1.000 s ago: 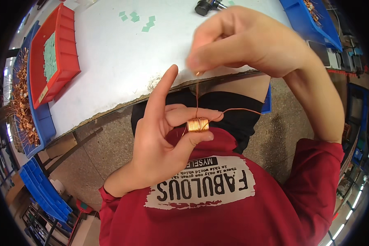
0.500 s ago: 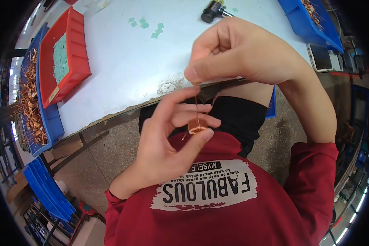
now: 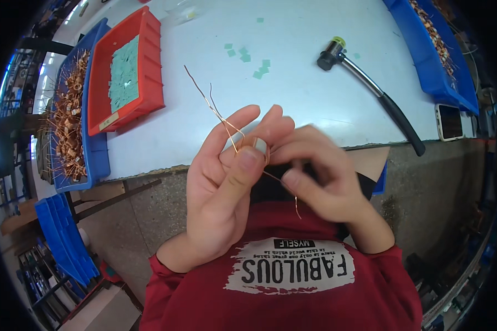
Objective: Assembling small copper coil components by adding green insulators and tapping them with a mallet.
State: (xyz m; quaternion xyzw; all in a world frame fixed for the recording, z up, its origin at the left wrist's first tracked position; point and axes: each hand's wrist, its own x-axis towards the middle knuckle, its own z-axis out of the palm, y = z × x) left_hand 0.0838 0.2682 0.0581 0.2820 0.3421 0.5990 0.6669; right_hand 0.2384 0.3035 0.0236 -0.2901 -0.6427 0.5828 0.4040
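My left hand (image 3: 221, 182) pinches a small copper-wire coil (image 3: 267, 154) between thumb and fingers; they cover most of it, and a bit of white shows on top. Two thin copper leads (image 3: 215, 110) cross and stick up from that hand toward the table. Another copper lead (image 3: 297, 208) runs from the coil toward my right and bends downward past the right thumb. Close beside the coil is my right hand (image 3: 328, 182), thumb against this lead, its other fingers curled and smeared by motion. Whether they grip the wire, I cannot tell.
On the white table (image 3: 204, 22) lie a hammer (image 3: 370, 83), several green squares (image 3: 246, 57) and a phone (image 3: 450, 122). At left, a red bin (image 3: 154, 71) of green pieces adjoins a blue bin (image 3: 96, 154) of copper coils. Another blue bin (image 3: 425, 66) stands at far right.
My right hand has come down from above the coil to its right side. The left hand has risen and turned with the coil. The view has shifted, bringing the whole hammer into sight.
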